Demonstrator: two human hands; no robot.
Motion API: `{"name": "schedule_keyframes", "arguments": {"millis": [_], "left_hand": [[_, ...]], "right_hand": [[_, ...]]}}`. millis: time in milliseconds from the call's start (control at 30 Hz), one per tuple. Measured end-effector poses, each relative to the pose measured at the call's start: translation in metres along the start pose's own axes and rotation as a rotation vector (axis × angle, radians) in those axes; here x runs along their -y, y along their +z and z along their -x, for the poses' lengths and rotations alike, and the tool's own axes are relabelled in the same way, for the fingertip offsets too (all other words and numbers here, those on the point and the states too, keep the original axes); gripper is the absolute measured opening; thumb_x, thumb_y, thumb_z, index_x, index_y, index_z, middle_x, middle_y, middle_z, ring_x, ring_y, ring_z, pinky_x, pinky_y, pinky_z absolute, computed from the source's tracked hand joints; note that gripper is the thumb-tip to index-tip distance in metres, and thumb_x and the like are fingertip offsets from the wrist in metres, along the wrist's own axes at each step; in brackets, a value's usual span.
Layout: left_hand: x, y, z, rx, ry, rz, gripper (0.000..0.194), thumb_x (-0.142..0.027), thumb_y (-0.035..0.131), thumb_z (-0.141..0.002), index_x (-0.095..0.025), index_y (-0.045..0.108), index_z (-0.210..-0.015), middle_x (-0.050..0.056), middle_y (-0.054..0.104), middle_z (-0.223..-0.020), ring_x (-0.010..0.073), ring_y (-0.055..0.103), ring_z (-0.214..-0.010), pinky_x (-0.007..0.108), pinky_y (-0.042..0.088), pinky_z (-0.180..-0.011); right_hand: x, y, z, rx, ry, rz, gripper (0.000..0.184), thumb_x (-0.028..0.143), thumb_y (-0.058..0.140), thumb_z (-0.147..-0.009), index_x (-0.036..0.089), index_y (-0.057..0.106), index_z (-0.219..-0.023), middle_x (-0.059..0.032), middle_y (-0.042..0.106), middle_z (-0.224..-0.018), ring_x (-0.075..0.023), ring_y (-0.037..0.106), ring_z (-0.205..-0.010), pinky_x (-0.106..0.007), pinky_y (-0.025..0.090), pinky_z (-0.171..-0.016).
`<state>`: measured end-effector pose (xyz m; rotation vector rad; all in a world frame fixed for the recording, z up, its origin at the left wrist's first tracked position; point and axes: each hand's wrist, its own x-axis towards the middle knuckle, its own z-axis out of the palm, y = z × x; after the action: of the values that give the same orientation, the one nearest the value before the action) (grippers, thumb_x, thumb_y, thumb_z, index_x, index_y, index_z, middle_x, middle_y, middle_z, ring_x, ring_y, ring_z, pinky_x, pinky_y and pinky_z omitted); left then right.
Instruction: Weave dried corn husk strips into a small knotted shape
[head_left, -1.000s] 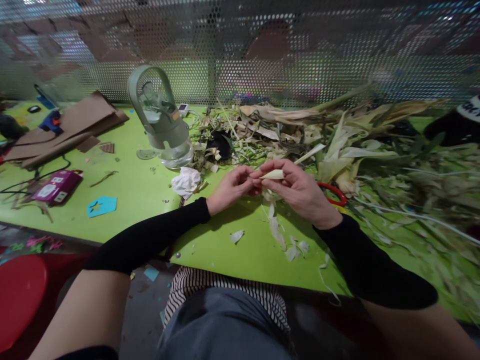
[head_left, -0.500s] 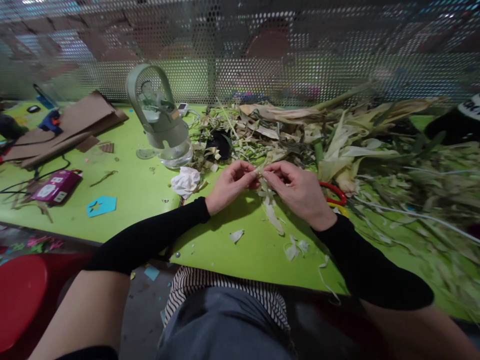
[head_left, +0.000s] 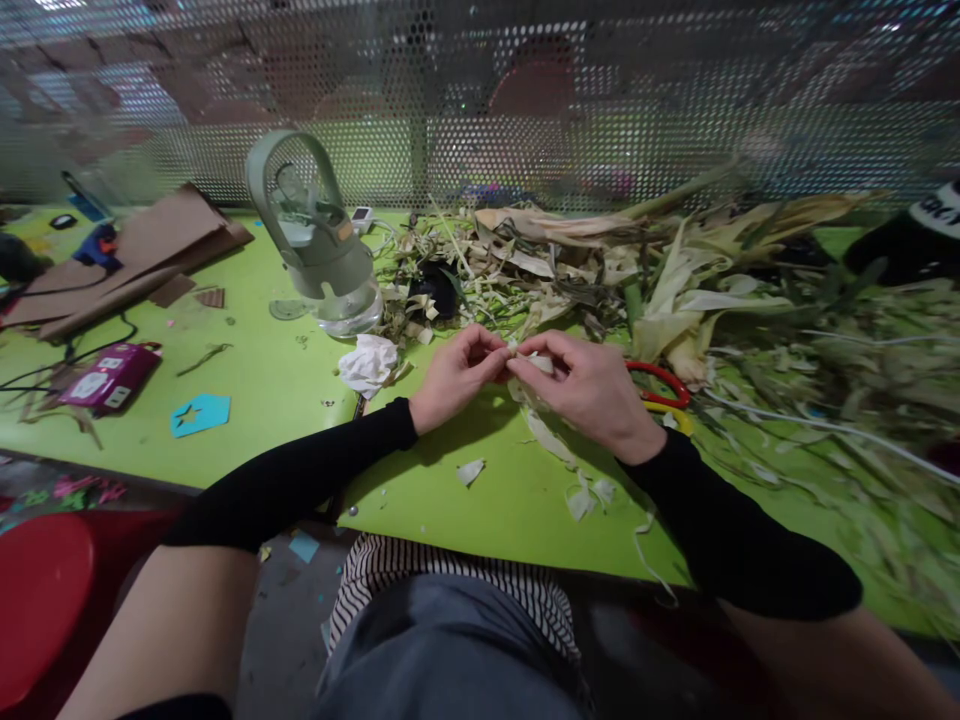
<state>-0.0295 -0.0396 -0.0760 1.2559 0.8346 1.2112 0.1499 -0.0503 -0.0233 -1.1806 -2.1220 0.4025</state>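
1 pale husk bundle (head_left: pixel 541 363) is pinched by the fingers of the left hand (head_left: pixel 459 376) and right hand (head_left: pixel 600 392), left of the red handle (head_left: pixel 667 374).

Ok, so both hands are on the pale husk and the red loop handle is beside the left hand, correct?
Wrong side: the head view shows the red loop handle beside the right hand, not the left hand. Both are on the pale husk.
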Motion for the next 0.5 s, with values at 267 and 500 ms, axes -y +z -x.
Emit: {"name": "schedule_keyframes", "arguments": {"millis": [267, 500], "left_hand": [[-0.003, 0.000, 0.000, 0.034, 0.000, -0.021, 0.013, -0.014, 0.068, -0.095, -0.016, 0.056, -0.090, -0.003, 0.069, -0.074, 0.0061, 0.068, -0.067, 0.019, 0.054, -0.069], [-0.008, 0.001, -0.002, 0.043, -0.049, 0.003, 0.013, -0.013, 0.065, -0.097, -0.017, 0.053, -0.093, -0.005, 0.066, -0.070, 0.0071, 0.068, -0.065, 0.021, 0.055, -0.069]], "right_hand": [[-0.002, 0.000, -0.001, 0.058, 0.139, -0.216, 0.019, 0.038, 0.066, -0.088, 0.021, 0.069, -0.082, -0.0006, 0.064, -0.069, -0.0127, 0.045, -0.054, -0.030, 0.033, -0.053], [-0.010, 0.001, -0.007, 0.108, 0.223, -0.425, 0.025, 0.044, 0.070, -0.087, 0.020, 0.069, -0.084, -0.0005, 0.065, -0.075, -0.0122, 0.047, -0.062, -0.029, 0.035, -0.059]]}}
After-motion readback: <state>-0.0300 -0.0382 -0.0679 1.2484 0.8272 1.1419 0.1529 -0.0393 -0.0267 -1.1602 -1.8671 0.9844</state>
